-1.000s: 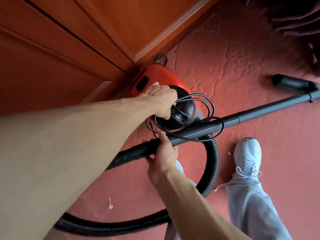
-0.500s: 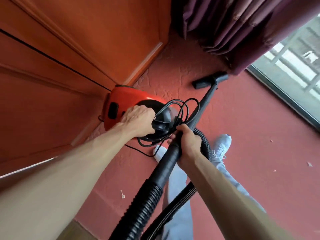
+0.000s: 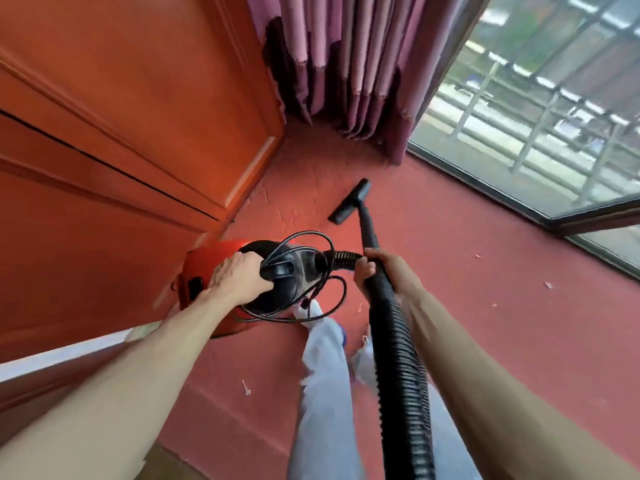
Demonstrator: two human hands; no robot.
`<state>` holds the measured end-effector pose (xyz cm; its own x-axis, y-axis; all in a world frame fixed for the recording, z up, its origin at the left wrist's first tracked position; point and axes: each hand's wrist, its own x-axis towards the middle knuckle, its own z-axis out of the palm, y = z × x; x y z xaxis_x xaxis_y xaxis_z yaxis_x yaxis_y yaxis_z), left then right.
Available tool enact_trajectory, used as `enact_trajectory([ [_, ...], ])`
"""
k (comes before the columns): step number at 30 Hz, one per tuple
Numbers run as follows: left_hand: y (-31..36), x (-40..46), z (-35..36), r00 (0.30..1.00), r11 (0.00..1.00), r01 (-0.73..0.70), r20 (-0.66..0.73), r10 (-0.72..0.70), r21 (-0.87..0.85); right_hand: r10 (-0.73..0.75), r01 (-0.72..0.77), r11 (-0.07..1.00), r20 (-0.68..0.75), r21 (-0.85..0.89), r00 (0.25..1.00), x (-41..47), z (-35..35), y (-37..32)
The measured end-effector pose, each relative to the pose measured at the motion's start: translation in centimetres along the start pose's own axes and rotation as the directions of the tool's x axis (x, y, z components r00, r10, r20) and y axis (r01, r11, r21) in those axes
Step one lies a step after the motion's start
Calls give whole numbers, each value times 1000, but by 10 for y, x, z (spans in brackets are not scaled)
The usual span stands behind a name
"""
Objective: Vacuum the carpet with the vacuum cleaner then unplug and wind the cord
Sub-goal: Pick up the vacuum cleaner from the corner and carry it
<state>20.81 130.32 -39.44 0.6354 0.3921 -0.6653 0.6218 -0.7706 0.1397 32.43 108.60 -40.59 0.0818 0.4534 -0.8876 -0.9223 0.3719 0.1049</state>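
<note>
Cord (image 3: 313,271) loops sit bunched right at the fingers of the left hand (image 3: 235,277), which is curled round the handle on top of the red vacuum cleaner (image 3: 207,261). Right hand (image 3: 384,268) grips the wand just above the ribbed hose (image 3: 398,355). Since a second ago the whole thing has swung round from beside the wardrobe (image 3: 121,133), and the floor head (image 3: 349,202) now points out from the fingers toward the curtain (image 3: 346,64) corner. Looks like carrying it off to put away, but scraps are still on the carpet (image 3: 485,323).

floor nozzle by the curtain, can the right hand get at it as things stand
Probably not directly: the right hand grips the black wand, and the floor nozzle sits at the wand's far end on the carpet.
</note>
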Motion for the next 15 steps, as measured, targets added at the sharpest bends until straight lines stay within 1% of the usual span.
enact_trajectory([
  [1, 9, -13, 1, 1000, 1000, 6, 4, -6, -12, 13, -14, 999, 21, 29, 1000, -16, -8, -6],
  [3, 28, -38, 7, 1000, 1000, 0, 16, 1, -16, 7, -7, 1000, 39, 9, 999, -46, -30, -15],
  [4, 38, -49, 11, 1000, 1000, -7, 24, 8, -12, 5, -8, 999, 76, 36, 997, -59, -45, -17],
  [6, 57, -67, 19, 998, 999, -32, 45, 32, -10, 26, -79, 965, 209, 251, 978, -84, -80, -13],
  [7, 66, -75, 23, 997, 999, -50, 56, 50, -1, 16, -102, 934, 245, 342, 969, -96, -96, -9],
  [8, 75, -82, 29, 995, 998, -69, 68, 68, 8, -7, -94, 915, 250, 393, 968, -109, -110, -5],
  [9, 84, -88, 34, 993, 996, -88, 83, 87, 10, -32, -69, 912, 236, 404, 971, -122, -125, -1],
  [11, 102, -99, 44, 985, 990, -139, 105, 136, 20, -92, 15, 927, 188, 375, 978, -148, -149, 5],
  [15, 134, -128, 63, 967, 965, -240, 114, 228, 102, -156, 109, 916, 92, 385, 983, -197, -190, 20],
])
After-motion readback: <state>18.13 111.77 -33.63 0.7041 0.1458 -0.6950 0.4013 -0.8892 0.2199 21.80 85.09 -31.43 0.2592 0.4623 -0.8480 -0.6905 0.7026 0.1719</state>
